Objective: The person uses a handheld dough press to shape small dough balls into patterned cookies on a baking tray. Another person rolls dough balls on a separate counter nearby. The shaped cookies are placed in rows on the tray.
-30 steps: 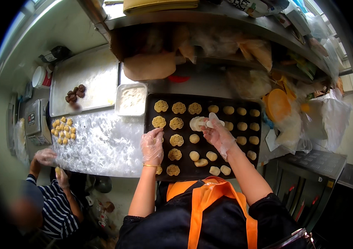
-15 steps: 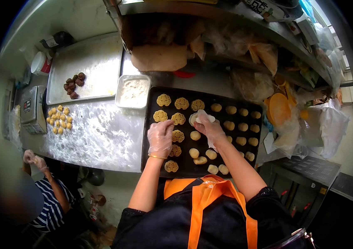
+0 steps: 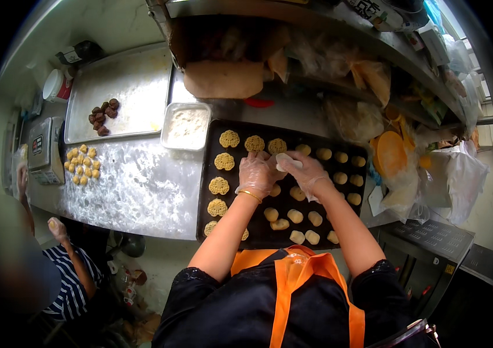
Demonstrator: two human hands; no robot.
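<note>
The right hand [image 3: 312, 173] is pinching a white mould [image 3: 288, 163] over a dark tray [image 3: 264, 236], seemingly for control; left hand [image 3: 259, 175], grip unclear.

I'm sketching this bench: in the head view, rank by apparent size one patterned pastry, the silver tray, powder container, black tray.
1. Black tray
2. Silver tray
3. Powder container
4. One patterned pastry
</note>
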